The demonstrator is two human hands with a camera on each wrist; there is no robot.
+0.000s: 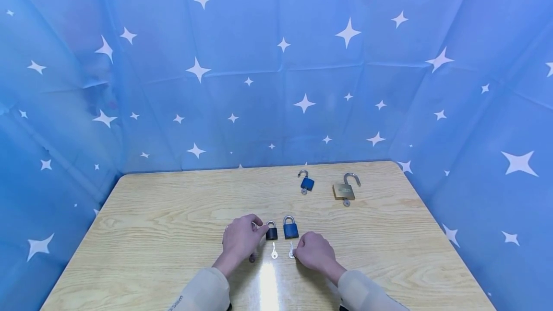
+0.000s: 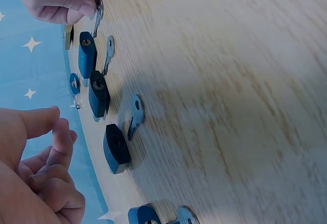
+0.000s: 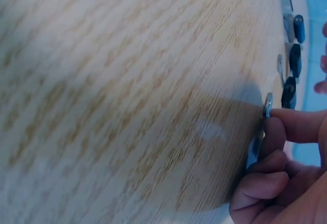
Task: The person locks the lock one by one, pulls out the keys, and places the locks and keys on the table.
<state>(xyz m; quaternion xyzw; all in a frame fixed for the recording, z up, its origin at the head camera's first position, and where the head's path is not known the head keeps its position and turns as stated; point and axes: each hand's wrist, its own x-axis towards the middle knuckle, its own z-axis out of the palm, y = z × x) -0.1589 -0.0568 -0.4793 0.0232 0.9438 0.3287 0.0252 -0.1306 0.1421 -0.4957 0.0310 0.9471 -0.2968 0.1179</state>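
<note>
My right hand (image 1: 315, 252) is low over the table with curled fingers, its thumb and forefinger at the bow of a small silver key (image 1: 291, 250). That key lies in front of a blue padlock (image 1: 291, 231) with its shackle down. To the left stand a black padlock (image 1: 271, 233) and its key (image 1: 274, 251). My left hand (image 1: 242, 236) hovers beside the black padlock, fingers loosely bent and holding nothing. It hides much of the row's left end in the head view; the left wrist view shows a dark padlock (image 2: 117, 149) and another blue padlock (image 2: 144, 215) there, with keys beside them.
Farther back on the wooden table (image 1: 173, 205) lie a small blue padlock (image 1: 307, 184) and a larger brass padlock (image 1: 343, 192), both with shackles swung open and keys inserted. A blue star-patterned curtain (image 1: 259, 90) surrounds the table's back and sides.
</note>
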